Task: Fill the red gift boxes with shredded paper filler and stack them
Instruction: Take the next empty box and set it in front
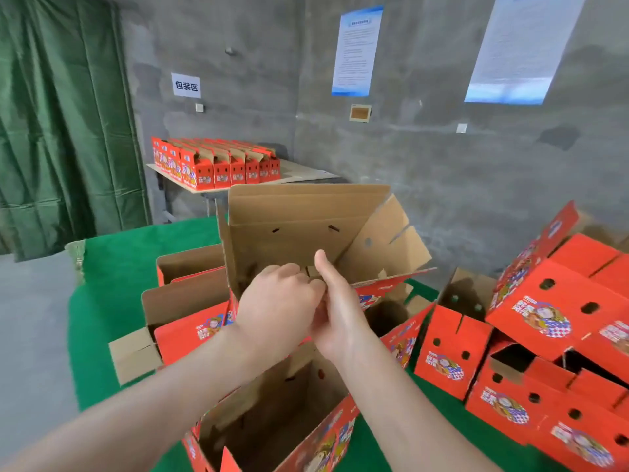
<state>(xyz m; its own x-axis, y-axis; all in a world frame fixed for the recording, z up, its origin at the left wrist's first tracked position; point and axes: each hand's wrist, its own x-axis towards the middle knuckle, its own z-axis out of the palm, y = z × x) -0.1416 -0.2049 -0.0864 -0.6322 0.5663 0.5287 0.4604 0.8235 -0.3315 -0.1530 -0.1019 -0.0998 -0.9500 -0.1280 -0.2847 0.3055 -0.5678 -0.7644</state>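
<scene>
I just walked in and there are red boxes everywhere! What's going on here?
A person is getting red gift boxes ready over a green table. Both hands meet at the near edge of a tilted box: the left hand curls its fingers on the cardboard, the right hand sits beside it, thumb up. That box and the open box below show no paper filler. A pile of red boxes lies on the right, and a neat row stands on a far table.
</scene>
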